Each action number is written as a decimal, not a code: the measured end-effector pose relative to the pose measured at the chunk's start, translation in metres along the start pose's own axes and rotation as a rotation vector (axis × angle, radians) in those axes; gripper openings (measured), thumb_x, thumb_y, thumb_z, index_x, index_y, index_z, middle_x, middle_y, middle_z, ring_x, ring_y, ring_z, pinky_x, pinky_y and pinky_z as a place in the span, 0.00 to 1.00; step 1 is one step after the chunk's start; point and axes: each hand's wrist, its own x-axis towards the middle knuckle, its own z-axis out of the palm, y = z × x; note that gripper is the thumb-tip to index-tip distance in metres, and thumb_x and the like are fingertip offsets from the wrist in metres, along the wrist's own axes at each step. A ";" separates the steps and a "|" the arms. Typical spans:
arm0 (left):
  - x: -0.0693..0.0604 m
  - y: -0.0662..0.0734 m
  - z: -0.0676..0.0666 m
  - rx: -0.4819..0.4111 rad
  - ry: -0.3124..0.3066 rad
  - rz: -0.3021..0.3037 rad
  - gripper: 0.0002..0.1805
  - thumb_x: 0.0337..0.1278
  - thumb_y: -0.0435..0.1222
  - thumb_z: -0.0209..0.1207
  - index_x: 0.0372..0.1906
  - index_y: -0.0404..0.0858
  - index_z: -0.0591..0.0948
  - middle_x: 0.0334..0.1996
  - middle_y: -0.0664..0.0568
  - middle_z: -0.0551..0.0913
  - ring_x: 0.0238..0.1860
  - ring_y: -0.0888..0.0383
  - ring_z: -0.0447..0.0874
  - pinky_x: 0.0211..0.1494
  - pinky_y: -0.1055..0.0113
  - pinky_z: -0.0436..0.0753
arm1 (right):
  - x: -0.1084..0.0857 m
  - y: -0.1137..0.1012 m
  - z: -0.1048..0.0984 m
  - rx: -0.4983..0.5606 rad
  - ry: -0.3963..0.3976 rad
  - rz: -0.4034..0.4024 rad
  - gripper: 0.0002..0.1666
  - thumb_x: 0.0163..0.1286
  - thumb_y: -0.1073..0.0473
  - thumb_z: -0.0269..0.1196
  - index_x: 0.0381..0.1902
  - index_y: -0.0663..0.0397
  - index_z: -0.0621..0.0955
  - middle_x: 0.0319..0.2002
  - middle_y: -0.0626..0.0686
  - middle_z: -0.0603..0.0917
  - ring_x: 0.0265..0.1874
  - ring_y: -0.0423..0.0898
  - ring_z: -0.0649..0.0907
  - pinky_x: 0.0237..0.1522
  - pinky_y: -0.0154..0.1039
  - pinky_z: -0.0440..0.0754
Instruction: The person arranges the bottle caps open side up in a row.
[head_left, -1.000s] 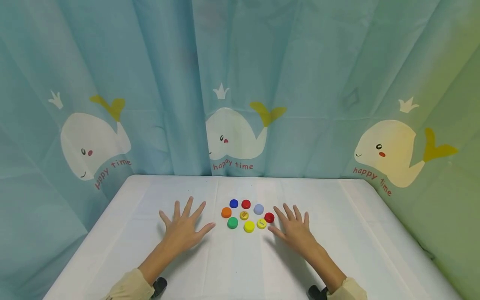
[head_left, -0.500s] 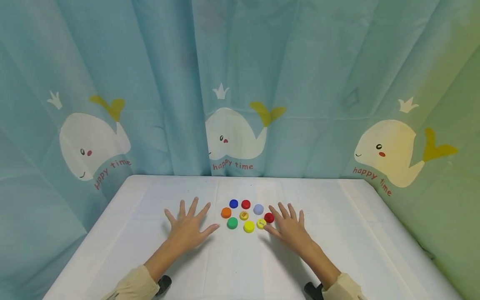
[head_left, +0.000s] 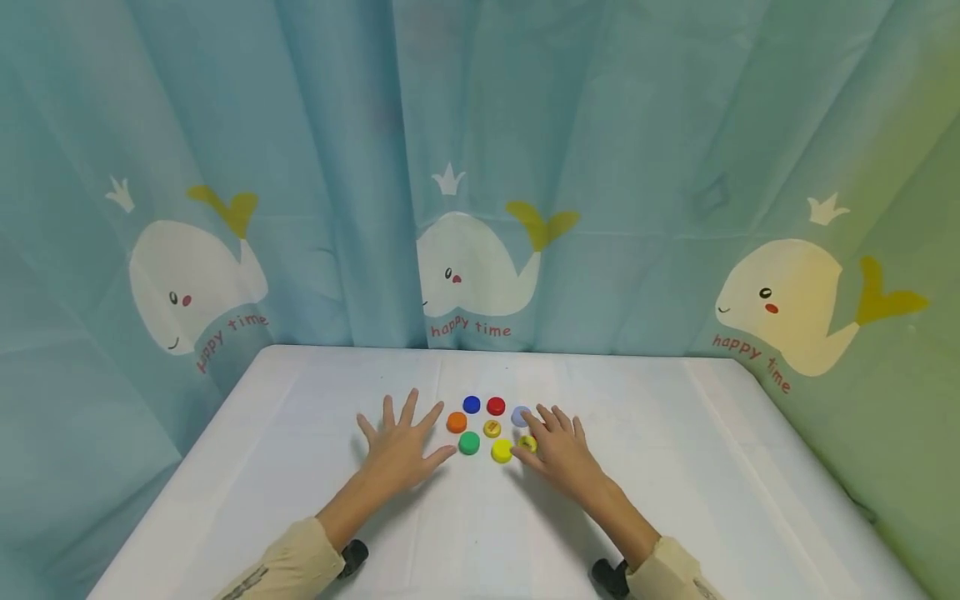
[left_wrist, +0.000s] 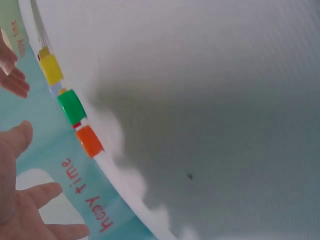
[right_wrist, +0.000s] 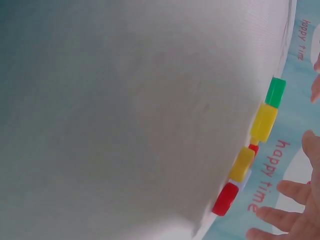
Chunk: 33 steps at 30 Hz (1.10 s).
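A person's two bare hands hover over a white table [head_left: 465, 542], one on either side of a loose cluster of small round plastic caps. The left hand [head_left: 400, 450] and the right hand [head_left: 562, 454] both have their fingers spread and relaxed, grasping nothing. At the cluster's far edge lie a dark blue cap [head_left: 471, 404] and, just right of it, a bright red cap [head_left: 496, 406]. An orange cap [head_left: 457, 422] sits on the left, close to the left fingertips, with a green cap [head_left: 468, 442] nearer. A small gold cap [head_left: 492, 428] with printing is in the middle; a plain yellow cap [head_left: 502, 451] is at the near edge. On the right, the right hand partly covers a pale lavender cap [head_left: 517, 416] and a printed yellow cap [head_left: 529, 442]. A second red cap [right_wrist: 225, 199] shows in the right wrist view. Behind hangs a blue-green curtain [head_left: 637, 125] with white whales.
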 end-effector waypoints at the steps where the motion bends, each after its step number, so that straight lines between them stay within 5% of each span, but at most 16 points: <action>1: 0.000 0.001 0.001 0.001 0.001 -0.001 0.39 0.52 0.61 0.57 0.68 0.49 0.68 0.70 0.37 0.56 0.65 0.26 0.48 0.53 0.22 0.40 | 0.000 -0.001 0.000 -0.001 0.003 -0.006 0.35 0.64 0.42 0.61 0.61 0.59 0.74 0.60 0.65 0.71 0.61 0.67 0.67 0.57 0.70 0.57; 17: 0.000 0.009 0.012 -0.012 0.042 0.051 0.31 0.53 0.55 0.61 0.60 0.44 0.76 0.63 0.32 0.64 0.63 0.29 0.57 0.53 0.23 0.48 | 0.018 -0.026 0.011 -0.040 -0.050 -0.087 0.30 0.60 0.44 0.65 0.55 0.56 0.78 0.56 0.62 0.75 0.58 0.62 0.71 0.56 0.69 0.61; 26: 0.000 0.013 0.015 0.008 0.057 -0.015 0.34 0.51 0.54 0.64 0.61 0.41 0.75 0.48 0.34 0.68 0.50 0.38 0.68 0.50 0.28 0.63 | 0.023 -0.032 0.014 -0.045 -0.037 -0.065 0.26 0.58 0.44 0.68 0.48 0.55 0.79 0.45 0.58 0.78 0.49 0.57 0.76 0.54 0.66 0.66; 33: 0.001 0.014 0.016 -0.002 0.082 0.002 0.34 0.50 0.53 0.65 0.61 0.42 0.74 0.48 0.35 0.68 0.48 0.40 0.69 0.45 0.39 0.72 | 0.032 -0.035 0.012 -0.077 -0.016 -0.083 0.26 0.56 0.45 0.70 0.45 0.57 0.79 0.42 0.58 0.79 0.42 0.55 0.77 0.43 0.52 0.78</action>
